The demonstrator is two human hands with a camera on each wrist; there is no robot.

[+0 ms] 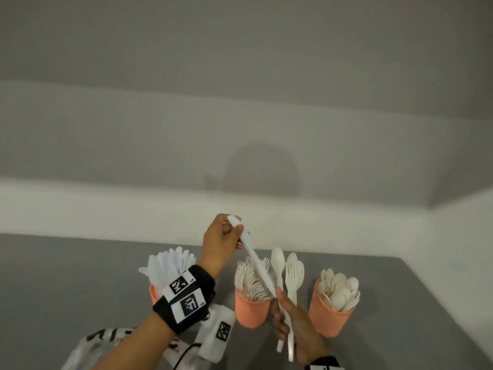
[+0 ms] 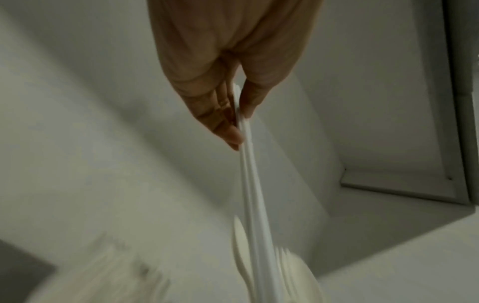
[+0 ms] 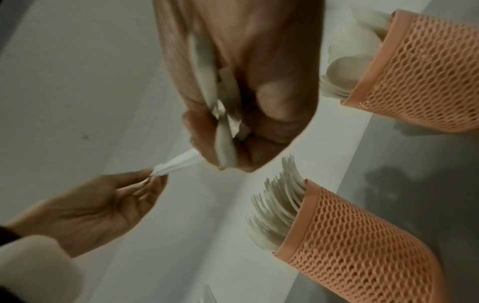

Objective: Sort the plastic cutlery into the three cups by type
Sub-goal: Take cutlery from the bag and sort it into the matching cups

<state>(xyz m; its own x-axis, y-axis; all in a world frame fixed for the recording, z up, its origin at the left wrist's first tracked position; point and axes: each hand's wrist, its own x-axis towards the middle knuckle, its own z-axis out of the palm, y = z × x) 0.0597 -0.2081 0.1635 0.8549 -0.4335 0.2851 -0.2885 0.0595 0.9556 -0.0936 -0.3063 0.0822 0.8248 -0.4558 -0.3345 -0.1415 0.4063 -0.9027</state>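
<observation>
1. Head view — the left hand (image 1: 222, 237) pinches one end of a white knife (image 1: 256, 259) above centre frame. The knife's long axis slants down to the right, its lower end meeting the right hand (image 1: 289, 320). That hand is closed round the handles of a spoon (image 1: 277, 259) and fork (image 1: 291, 273), heads up. The knife cup (image 1: 154, 292) sits at lower left, behind the left wrist, so the left hand is the nearer one. The fork cup (image 1: 252, 309) is at centre and the spoon cup (image 1: 329, 317) at right, on the grey desk (image 1: 80, 276).

2. Left wrist view — thumb and fingers (image 2: 230, 133) nip the knife (image 2: 252, 194), which runs down-frame into blur.

3. Right wrist view — the right hand (image 3: 259, 102) is fisted on its handles. The knife (image 3: 176, 164) stretches to lower left, pinched by the left hand (image 3: 103, 205). I judge the pull goes leftward — away from the fist.
</observation>
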